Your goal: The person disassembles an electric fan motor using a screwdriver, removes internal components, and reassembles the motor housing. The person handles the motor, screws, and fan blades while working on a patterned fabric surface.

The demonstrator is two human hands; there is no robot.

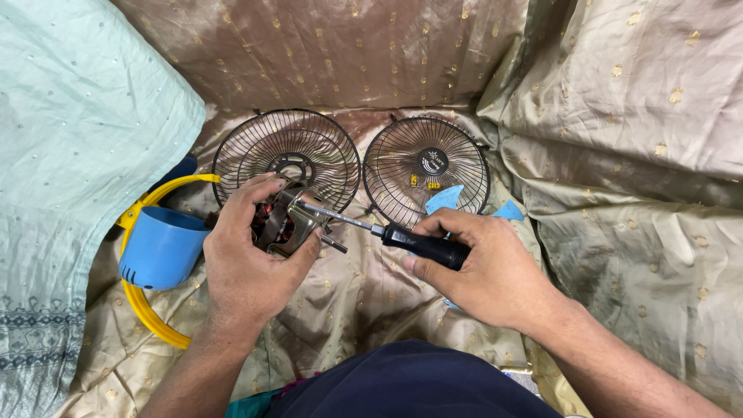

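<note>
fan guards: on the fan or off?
Off. Both wire guards, left and right, lie flat on the cloth, apart from the motor in the left hand; the right hand holds a screwdriver.

A shiny golden-brown cloth (364,46) dotted with small gold motifs covers the whole surface underfoot, creased and bunched into thick folds on the right side (635,155). A pale mint-green fabric (77,116) with tiny sequin-like specks lies heaped along the left, a patterned grey border at its lower edge. The light is soft and even, glinting off the sheen
</note>
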